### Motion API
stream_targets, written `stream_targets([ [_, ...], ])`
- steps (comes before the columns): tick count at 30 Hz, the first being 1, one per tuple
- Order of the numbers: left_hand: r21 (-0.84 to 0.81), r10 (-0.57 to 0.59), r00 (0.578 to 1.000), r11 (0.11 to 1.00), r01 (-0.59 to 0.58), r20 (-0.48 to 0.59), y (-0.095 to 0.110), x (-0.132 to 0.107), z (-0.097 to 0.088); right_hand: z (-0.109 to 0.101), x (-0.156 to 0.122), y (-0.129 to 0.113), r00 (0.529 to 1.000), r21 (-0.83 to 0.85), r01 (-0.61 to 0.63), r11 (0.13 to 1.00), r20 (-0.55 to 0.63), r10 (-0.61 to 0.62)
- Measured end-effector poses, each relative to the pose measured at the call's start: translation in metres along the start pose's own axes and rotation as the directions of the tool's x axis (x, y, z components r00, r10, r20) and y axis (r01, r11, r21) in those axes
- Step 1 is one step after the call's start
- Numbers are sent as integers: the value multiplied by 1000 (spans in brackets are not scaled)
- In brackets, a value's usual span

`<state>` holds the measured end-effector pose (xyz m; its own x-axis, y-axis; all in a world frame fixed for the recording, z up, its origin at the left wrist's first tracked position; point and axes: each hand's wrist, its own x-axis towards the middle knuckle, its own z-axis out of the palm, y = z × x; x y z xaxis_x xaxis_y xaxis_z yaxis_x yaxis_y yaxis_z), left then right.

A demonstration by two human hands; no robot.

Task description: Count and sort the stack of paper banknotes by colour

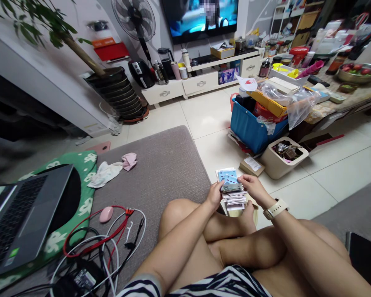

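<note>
In the head view my left hand (215, 194) grips the left side of a light blue printed card or packet (227, 176) with small dark marks on it. My right hand (252, 187) is closed at the right edge of the same blue piece, thumb and fingers pinched together. Just below it stands a row of white papers or cards (235, 198), packed tightly on edge. They seem to sit in a yellowish box (235, 213), partly hidden by my foot. A watch with a pale strap (277, 209) is on my right wrist.
A brown packet (252, 166) and a beige bin (284, 165) stand on the tiles beyond my right hand, near a full blue crate (250, 123). To the left lie tangled cables (123, 231), a pink mouse (106, 214), cloths (106, 173) and a laptop (27, 214).
</note>
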<state>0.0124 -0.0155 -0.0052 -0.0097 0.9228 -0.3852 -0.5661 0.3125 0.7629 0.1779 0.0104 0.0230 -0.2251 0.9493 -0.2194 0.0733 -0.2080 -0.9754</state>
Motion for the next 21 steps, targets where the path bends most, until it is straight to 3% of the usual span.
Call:
stream_targets([
  [7, -67, 0, 999, 998, -2, -37, 1, 1, 1, 0, -2, -5, 999, 2, 25, 1000, -37, -25],
  [21, -22, 30, 999, 999, -30, -10, 2, 0, 1, 2, -5, -11, 995, 116, 64, 991, 64, -72],
])
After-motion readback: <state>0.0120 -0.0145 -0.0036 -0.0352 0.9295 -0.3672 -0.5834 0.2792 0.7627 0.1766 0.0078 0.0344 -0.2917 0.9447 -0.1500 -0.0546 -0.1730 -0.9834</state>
